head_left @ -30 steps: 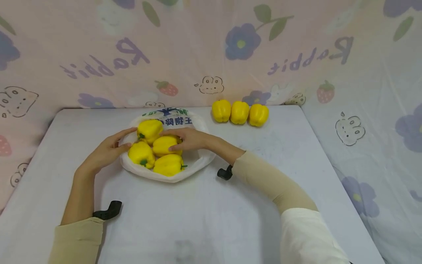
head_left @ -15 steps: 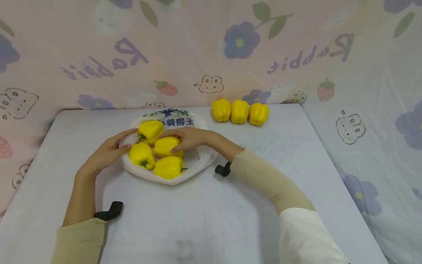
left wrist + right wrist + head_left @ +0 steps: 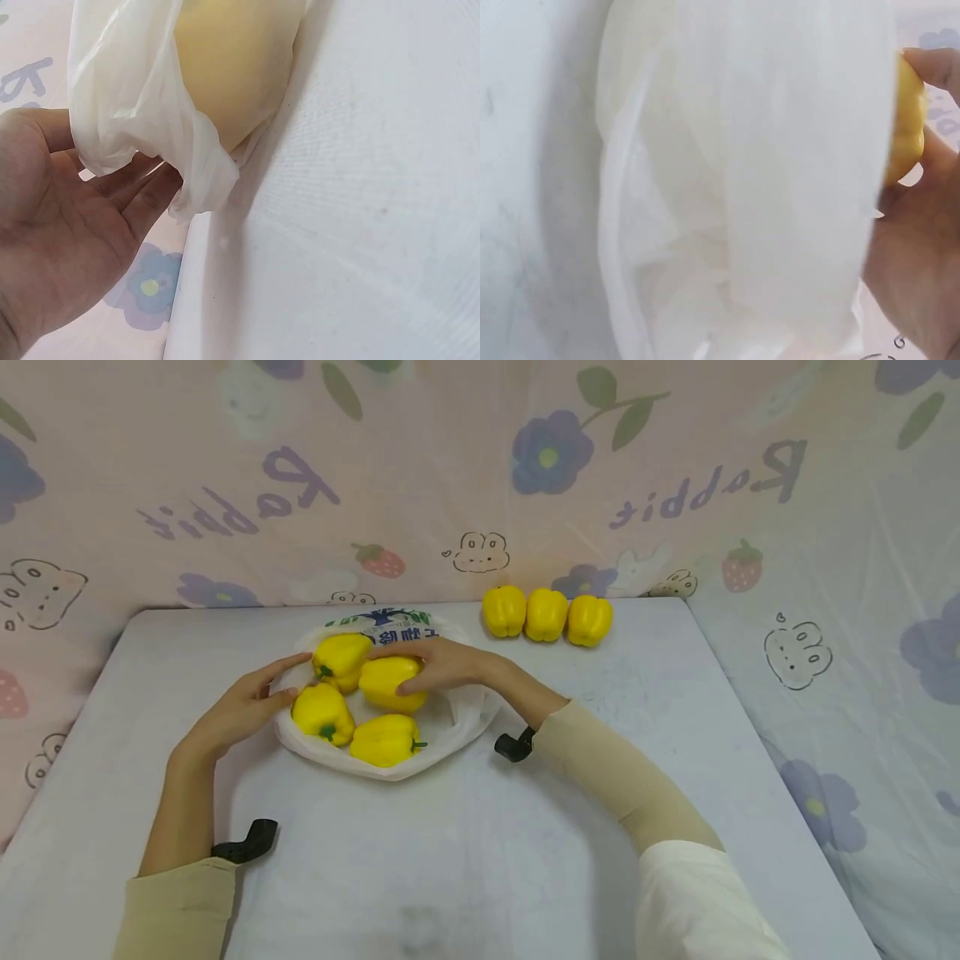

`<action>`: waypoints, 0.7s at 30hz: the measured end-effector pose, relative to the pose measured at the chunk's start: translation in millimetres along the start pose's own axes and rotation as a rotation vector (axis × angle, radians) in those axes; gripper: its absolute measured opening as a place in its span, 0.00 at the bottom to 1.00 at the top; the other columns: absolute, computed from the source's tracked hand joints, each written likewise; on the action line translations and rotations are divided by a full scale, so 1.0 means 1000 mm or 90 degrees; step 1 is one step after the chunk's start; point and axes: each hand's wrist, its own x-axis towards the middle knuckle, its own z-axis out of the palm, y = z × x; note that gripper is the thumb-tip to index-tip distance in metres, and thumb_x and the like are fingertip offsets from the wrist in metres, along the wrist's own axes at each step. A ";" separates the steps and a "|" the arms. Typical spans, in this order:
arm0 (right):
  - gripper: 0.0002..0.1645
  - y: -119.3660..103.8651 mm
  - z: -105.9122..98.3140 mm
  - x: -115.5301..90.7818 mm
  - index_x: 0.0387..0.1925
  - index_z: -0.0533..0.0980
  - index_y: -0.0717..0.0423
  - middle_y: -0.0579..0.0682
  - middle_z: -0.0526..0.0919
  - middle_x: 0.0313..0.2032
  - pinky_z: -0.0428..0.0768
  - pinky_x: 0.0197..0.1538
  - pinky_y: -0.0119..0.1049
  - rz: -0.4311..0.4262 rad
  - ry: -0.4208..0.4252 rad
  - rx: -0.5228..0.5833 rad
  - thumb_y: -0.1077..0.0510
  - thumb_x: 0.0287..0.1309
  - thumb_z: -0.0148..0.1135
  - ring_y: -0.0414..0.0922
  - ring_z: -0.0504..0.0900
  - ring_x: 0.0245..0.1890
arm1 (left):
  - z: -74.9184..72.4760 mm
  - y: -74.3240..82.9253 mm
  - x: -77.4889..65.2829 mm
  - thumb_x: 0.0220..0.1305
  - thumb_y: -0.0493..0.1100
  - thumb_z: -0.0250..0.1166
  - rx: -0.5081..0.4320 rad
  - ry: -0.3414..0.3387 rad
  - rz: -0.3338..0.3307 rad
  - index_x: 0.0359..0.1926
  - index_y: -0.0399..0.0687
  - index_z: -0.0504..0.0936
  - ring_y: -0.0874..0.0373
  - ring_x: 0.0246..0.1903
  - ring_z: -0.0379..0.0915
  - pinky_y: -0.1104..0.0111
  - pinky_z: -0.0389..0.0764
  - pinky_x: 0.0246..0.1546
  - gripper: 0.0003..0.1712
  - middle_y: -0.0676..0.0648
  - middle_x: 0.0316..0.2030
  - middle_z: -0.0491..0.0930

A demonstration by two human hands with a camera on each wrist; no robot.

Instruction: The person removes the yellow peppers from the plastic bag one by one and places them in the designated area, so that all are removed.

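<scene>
A white plastic bag (image 3: 450,735) with printed lettering lies open-mouthed on the table, yellow bell peppers inside. My right hand (image 3: 452,662) reaches over its mouth and grips one bell pepper (image 3: 388,683) between thumb and fingers. The right wrist view shows that pepper (image 3: 907,120) above the bag's edge. Three more sit in the bag: one at the back (image 3: 341,660), one at the left (image 3: 322,713), one at the front (image 3: 385,741). On the left side my left hand (image 3: 242,706) holds the bag's rim; in the left wrist view its fingers (image 3: 154,199) are partly hidden behind the plastic.
Three more yellow bell peppers (image 3: 546,615) stand in a row at the table's back edge, right of the bag. A patterned cloth (image 3: 420,460) hangs behind the white table (image 3: 525,860). Each wrist wears a black camera mount (image 3: 251,842).
My right hand has gripped the middle pepper and raised it, shifting it slightly back and to the right, apart from the front pepper. My left hand stays at the rim.
</scene>
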 end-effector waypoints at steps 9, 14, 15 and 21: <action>0.39 0.000 -0.011 -0.016 0.74 0.60 0.28 0.38 0.59 0.74 0.56 0.72 0.56 -0.031 0.050 0.031 0.41 0.63 0.61 0.45 0.57 0.72 | -0.001 -0.004 -0.001 0.76 0.46 0.54 -0.001 -0.005 -0.005 0.78 0.59 0.56 0.32 0.74 0.35 0.30 0.42 0.66 0.33 0.39 0.77 0.45; 0.40 0.005 -0.016 -0.024 0.73 0.62 0.29 0.37 0.62 0.73 0.61 0.70 0.54 -0.037 0.088 0.052 0.41 0.61 0.64 0.42 0.65 0.67 | -0.002 -0.005 0.000 0.76 0.45 0.53 -0.002 -0.006 -0.006 0.78 0.58 0.56 0.31 0.74 0.34 0.30 0.41 0.66 0.33 0.38 0.77 0.45; 0.40 0.007 -0.017 -0.026 0.73 0.62 0.29 0.36 0.63 0.72 0.62 0.70 0.52 -0.036 0.096 0.057 0.41 0.61 0.65 0.41 0.66 0.66 | -0.002 -0.006 0.000 0.76 0.45 0.53 -0.003 -0.005 -0.004 0.78 0.57 0.56 0.32 0.74 0.34 0.30 0.41 0.66 0.33 0.38 0.77 0.45; 0.40 0.012 -0.020 -0.036 0.72 0.63 0.27 0.37 0.65 0.71 0.66 0.67 0.46 -0.035 0.130 0.088 0.41 0.60 0.66 0.40 0.69 0.62 | -0.003 -0.004 -0.002 0.76 0.47 0.54 -0.002 -0.003 0.009 0.77 0.56 0.57 0.31 0.74 0.36 0.30 0.42 0.66 0.33 0.37 0.77 0.47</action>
